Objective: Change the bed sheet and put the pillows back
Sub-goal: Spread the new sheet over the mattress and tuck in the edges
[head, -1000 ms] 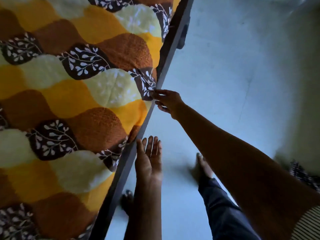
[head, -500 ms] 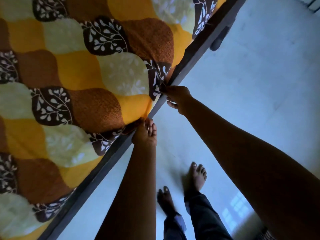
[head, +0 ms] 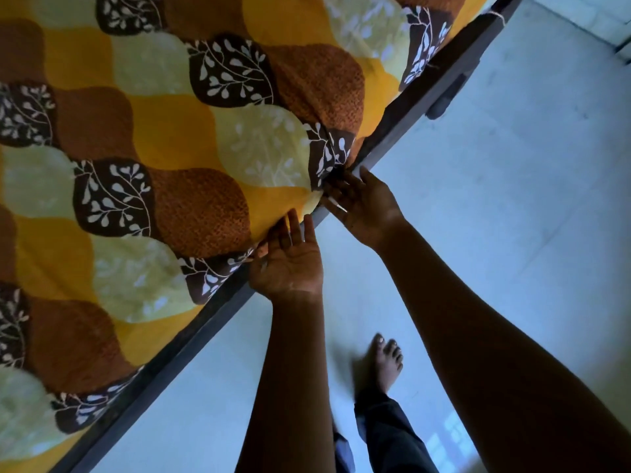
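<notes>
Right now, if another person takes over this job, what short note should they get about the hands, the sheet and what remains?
Left hand: open, palm up, fingertips pushing the sheet edge in at the frame.
Right hand: open, fingers at the sheet edge, further along the frame.
Done: the sheet covers the bed top in view.
Left: finish tucking this side. No pillows in view, so probably put them back after.

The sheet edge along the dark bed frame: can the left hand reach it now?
Probably yes. The left hand is at the sheet edge, its straight fingers touching the fabric above the bed frame; nothing stands between.
</notes>
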